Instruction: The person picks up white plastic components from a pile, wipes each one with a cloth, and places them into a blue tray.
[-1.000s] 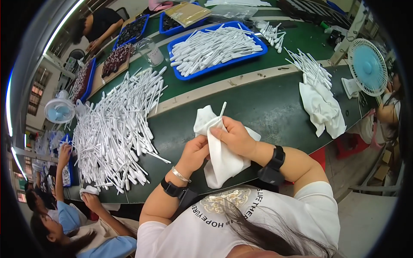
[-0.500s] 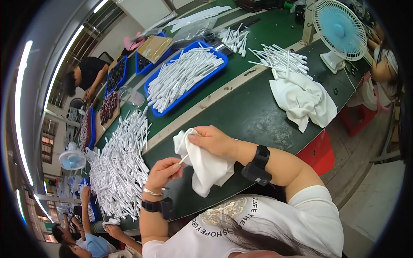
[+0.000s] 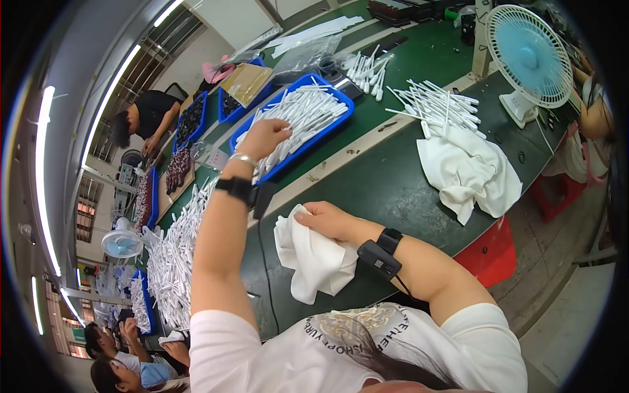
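Note:
My left hand [image 3: 263, 138] is over the blue tray [image 3: 349, 105], its fingers bent together against a heap of slim white sticks [image 3: 308, 112] with thicker ends. Whether a stick is between those fingers is hidden. Nearer to me, my right hand [image 3: 327, 219] grips a bunched white cloth [image 3: 313, 263] just above the dark green bench. The thumb presses on the top of its folds. No stick shows sticking out of the cloth.
A large pile of similar sticks [image 3: 171, 262] lies at left. At right are a loose stick bundle [image 3: 436, 105], a second white cloth [image 3: 468, 170], a fan [image 3: 527, 56] and a red stool [image 3: 491, 252]. A wooden strip [image 3: 367, 145] crosses the bench. Other people [image 3: 147, 114] work nearby.
My left hand has moved from the cloth, where it pinched a white stick, forward to the blue tray. The right hand still holds the cloth in about the same place.

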`<state>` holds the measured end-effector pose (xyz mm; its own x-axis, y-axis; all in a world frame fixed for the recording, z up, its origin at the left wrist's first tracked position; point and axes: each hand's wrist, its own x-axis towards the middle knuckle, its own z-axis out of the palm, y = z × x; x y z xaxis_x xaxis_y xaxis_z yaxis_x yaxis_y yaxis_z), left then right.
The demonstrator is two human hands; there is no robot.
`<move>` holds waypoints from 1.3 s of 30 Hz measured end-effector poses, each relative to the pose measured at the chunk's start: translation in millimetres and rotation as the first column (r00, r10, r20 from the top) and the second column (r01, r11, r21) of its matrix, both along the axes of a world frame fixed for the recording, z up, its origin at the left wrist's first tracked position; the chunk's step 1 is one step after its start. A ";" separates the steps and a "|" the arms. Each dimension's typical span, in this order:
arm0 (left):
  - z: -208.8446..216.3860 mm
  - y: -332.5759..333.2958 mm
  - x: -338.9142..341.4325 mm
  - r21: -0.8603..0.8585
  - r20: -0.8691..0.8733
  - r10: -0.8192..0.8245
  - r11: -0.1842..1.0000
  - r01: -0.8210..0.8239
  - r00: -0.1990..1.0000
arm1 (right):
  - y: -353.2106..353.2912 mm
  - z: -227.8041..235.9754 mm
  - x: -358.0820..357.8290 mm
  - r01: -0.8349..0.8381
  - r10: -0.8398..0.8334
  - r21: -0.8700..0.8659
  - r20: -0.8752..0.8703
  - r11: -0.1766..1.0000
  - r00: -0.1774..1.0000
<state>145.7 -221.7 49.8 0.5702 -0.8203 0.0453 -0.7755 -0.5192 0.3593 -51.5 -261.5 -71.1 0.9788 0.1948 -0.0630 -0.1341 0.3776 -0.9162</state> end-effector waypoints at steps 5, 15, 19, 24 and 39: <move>-25.6 -4.1 44.8 -0.008 -0.107 0.225 0.974 -0.227 0.968 | 0.7 1.6 -0.2 -0.022 0.022 0.041 -0.002 0.999 1.000; -28.1 -16.3 59.7 -0.340 -0.895 0.026 0.610 -0.716 0.446 | -5.8 0.3 6.6 -0.070 0.076 0.163 -0.030 0.984 0.997; -41.8 -55.3 53.5 -0.264 -0.964 -0.151 0.463 -0.846 0.218 | -1.0 1.2 7.0 -0.079 0.090 0.212 -0.043 0.974 0.995; -50.6 -78.1 40.1 -0.222 -0.967 -0.196 0.348 -0.911 0.161 | 0.3 -1.7 4.4 -0.046 0.052 0.166 -0.032 0.985 0.998; 31.3 193.5 -60.1 -0.377 -0.739 0.124 0.738 -0.559 0.662 | 3.7 13.8 -1.7 0.045 -0.047 -0.028 -0.062 0.999 0.997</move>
<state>85.6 -28.2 81.2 0.8591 -0.5045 -0.0865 -0.0443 -0.2415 0.9694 -53.2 -257.9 -57.3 0.9806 0.1473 -0.1294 -0.1750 0.3605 -0.9162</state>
